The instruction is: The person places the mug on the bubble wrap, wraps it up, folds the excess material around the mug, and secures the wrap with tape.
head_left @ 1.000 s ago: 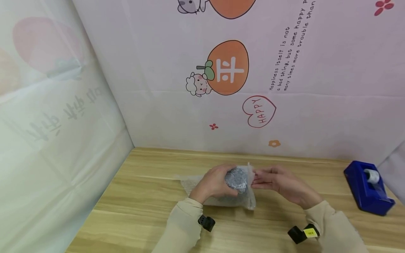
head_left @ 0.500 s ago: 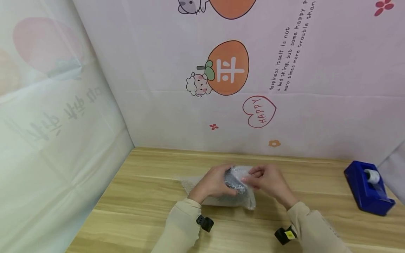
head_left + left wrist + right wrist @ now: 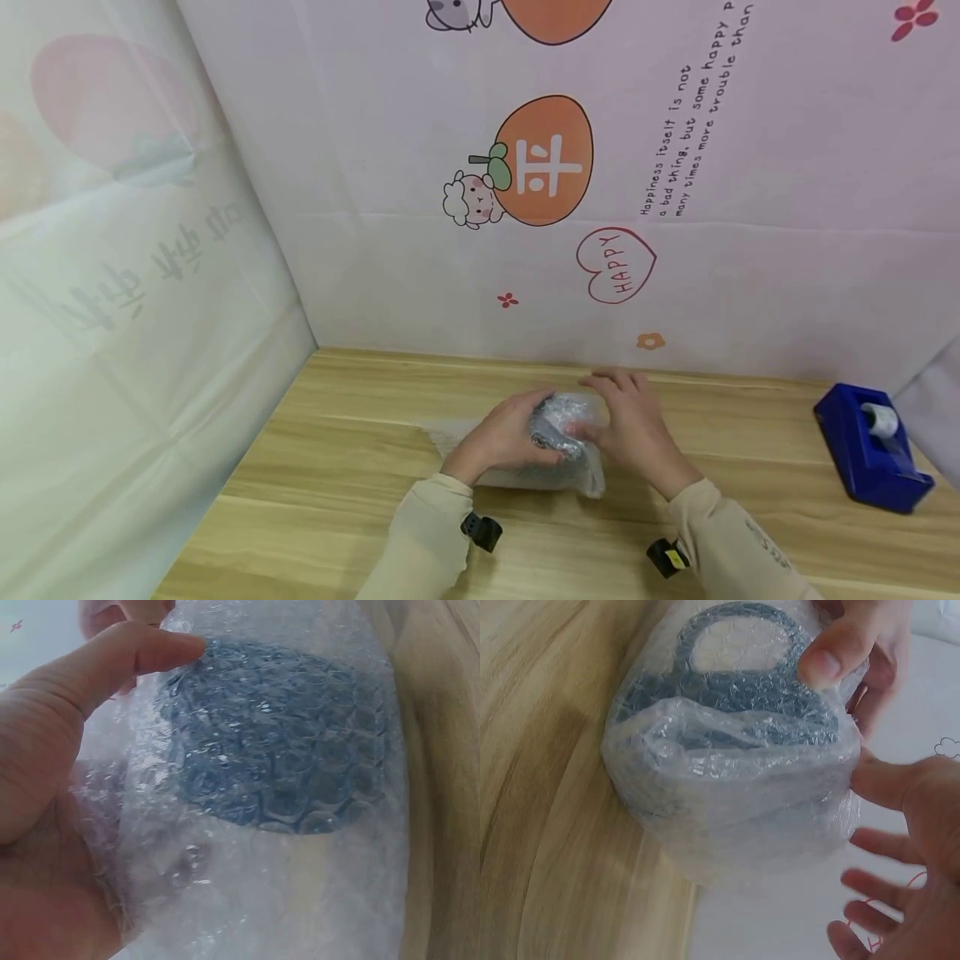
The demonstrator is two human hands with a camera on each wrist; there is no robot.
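A blue mug [image 3: 277,742] lies inside clear bubble wrap [image 3: 750,817]. Its loop handle shows through the plastic in the right wrist view. My left hand [image 3: 504,435] grips the wrapped mug from the left, thumb on the near side and fingers round the far side. At the right end the bubble wrap is folded over the mug in a crumpled flap. There my right hand [image 3: 633,425] touches the fold with its thumb, while its other fingers [image 3: 885,885] are spread and relaxed beyond the bundle.
A blue tape dispenser [image 3: 851,450] with a roll of tape stands at the right of the wooden table [image 3: 315,500]. Printed cloth [image 3: 420,275] hangs behind the table, and more cloth [image 3: 150,333] hangs at the left.
My right hand has moved left from the wrap's end, folding the bubble wrap over the mug's end, then spread its fingers. My left hand has kept its grip.
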